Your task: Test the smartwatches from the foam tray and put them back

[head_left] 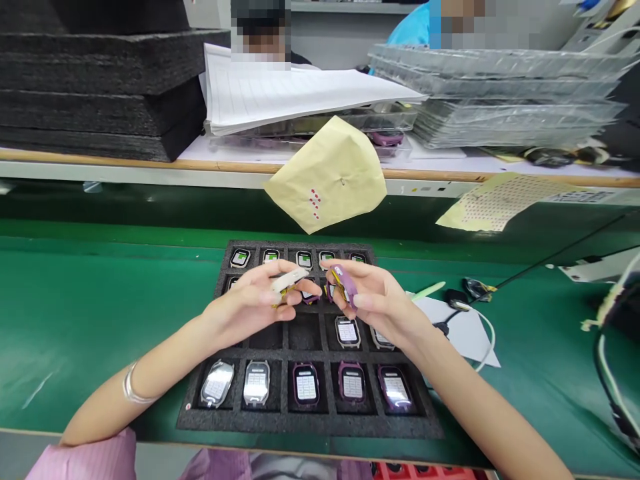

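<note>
Between the fingers and thumb of my left hand [245, 303] is a white smartwatch body [290, 280], tilted edge-on with some yellow showing underneath. My right hand [385, 300] pinches a purple smartwatch body [344, 285], also turned on its edge. Both are held apart above a black foam tray [310, 423]. In the tray's compartments lie several watches with lit screens, such as a silver one [257, 383] and a purple one [306, 385] in the front row. Watches in the back row, like this one [241, 259], show green on their screens. My hands hide part of the middle rows.
Black foam blocks [100, 67] are stacked on the shelf at left, with papers [300, 93] and clear plastic trays [510, 120] beside them. Yellow sticker sheets [330, 180] hang from its edge. Cables [493, 333] and white paper [450, 327] lie right. Two people sit beyond the shelf.
</note>
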### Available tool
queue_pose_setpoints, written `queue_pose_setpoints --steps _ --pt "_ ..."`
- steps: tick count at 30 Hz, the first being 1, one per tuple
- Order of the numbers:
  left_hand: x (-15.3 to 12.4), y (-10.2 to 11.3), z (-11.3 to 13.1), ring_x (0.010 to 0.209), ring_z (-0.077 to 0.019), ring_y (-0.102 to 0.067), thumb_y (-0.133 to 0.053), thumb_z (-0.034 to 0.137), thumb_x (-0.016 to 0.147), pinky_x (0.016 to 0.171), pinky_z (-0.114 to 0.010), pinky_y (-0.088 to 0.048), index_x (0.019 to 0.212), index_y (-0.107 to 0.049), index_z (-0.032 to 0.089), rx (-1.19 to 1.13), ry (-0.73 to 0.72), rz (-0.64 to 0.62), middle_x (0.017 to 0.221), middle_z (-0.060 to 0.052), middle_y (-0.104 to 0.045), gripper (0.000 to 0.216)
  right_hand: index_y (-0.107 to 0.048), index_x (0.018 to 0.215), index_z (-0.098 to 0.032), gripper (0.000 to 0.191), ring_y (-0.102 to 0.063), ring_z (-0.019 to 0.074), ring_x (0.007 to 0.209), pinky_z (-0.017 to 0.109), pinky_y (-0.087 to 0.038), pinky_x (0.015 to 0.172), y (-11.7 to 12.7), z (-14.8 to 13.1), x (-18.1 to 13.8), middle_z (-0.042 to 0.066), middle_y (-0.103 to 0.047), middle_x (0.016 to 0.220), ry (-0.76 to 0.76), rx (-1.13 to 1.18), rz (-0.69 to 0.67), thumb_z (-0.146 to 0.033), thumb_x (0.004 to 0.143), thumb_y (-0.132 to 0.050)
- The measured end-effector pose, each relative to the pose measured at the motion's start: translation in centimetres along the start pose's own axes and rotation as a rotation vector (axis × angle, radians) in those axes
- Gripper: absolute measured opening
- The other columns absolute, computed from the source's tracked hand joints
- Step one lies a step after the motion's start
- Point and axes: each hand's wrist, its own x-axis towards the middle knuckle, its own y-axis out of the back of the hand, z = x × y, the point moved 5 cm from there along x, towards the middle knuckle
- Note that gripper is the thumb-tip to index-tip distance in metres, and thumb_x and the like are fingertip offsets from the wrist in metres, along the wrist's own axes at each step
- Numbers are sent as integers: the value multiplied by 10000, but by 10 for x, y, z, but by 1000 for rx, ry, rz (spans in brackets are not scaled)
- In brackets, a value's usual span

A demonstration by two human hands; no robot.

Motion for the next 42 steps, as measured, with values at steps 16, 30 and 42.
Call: queue_pose_setpoints --steps 16,30,42 --pt "3 20 -22 797 -127 -609 -632 -79 513 642 -185 -484 1094 -663 173 -32 144 160 981 -55 -701 634 -503 1290 -207 561 -599 103 601 161 -454 406 -10 12 -16 72 -680 1013 -90 -183 54 -189 777 -731" --pt "-1 9 -25 936 -209 -652 -817 139 670 891 -366 -489 1136 -630 173 351 118 68 1038 -92 -704 503 -599 1164 -205 272 -512 67 480 160 -405 413 -13 -2 -25 55 -736 900 82 -365 183 -320 918 -602" --pt "-7 4 -9 806 -172 -665 -752 182 773 529 -201 -481 1261 -475 256 488 -62 132 1069 -75 -701 566 -603 1193 -202 273 -537 63 463 154 -369 392 -9 -7 -29 74 -733 927 92 -415 196 -340 963 -551"
